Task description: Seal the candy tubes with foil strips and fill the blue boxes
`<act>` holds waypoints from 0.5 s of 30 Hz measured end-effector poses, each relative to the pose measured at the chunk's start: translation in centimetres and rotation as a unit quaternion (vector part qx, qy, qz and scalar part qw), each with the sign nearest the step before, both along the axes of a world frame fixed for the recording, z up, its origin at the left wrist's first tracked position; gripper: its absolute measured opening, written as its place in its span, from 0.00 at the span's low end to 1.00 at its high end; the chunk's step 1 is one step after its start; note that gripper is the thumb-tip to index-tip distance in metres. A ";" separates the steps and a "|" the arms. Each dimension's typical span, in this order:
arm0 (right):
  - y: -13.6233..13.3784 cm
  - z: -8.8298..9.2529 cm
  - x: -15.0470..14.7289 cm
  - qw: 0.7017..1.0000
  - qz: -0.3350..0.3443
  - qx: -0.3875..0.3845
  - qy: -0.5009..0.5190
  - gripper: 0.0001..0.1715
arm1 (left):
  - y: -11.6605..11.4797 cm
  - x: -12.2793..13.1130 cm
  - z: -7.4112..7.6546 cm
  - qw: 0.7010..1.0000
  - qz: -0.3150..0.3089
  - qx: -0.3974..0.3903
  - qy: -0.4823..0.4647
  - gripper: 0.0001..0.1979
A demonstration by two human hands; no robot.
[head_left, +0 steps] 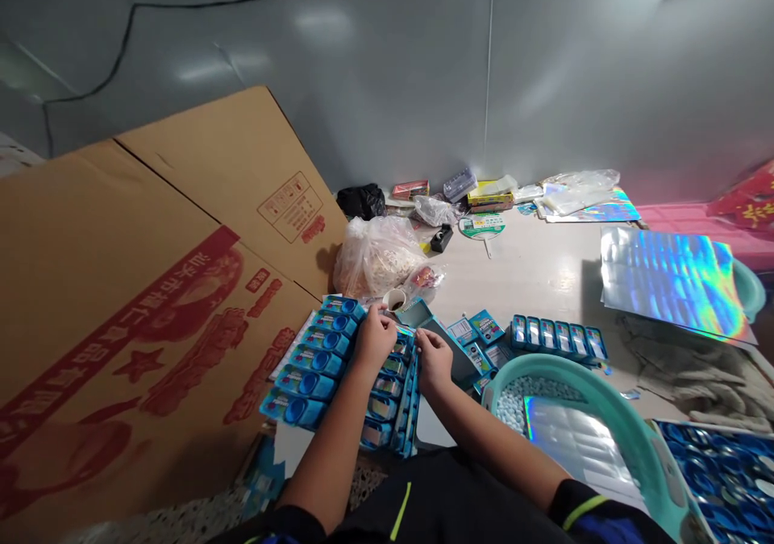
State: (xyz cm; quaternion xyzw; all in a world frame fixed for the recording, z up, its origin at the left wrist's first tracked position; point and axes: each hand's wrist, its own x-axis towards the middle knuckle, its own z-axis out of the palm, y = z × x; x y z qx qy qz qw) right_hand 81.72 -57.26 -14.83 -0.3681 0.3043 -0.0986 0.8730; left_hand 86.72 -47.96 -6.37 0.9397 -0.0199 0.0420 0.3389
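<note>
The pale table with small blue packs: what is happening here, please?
A person's bare left hand and right hand work at the far end of a row of small blue packs; their exact grip is too small to see. To the left lie blue packs with round parts; to the right, a teal plastic basin holds pale beads.

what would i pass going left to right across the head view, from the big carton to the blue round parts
Cardboard carton → row of blue packs beside it → left hand → right hand → teal basin → blue round parts
</note>
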 end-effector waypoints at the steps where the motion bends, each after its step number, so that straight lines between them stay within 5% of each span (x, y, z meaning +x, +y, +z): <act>1: 0.0 -0.1 0.0 1.000 0.001 -0.004 0.001 0.24 | 0.0 0.0 0.0 1.000 -0.002 0.003 -0.001 0.18; 15: 0.3 0.0 1.0 0.997 0.030 -0.061 -0.031 0.16 | -0.4 -1.4 0.2 0.994 -0.018 0.038 -0.099 0.17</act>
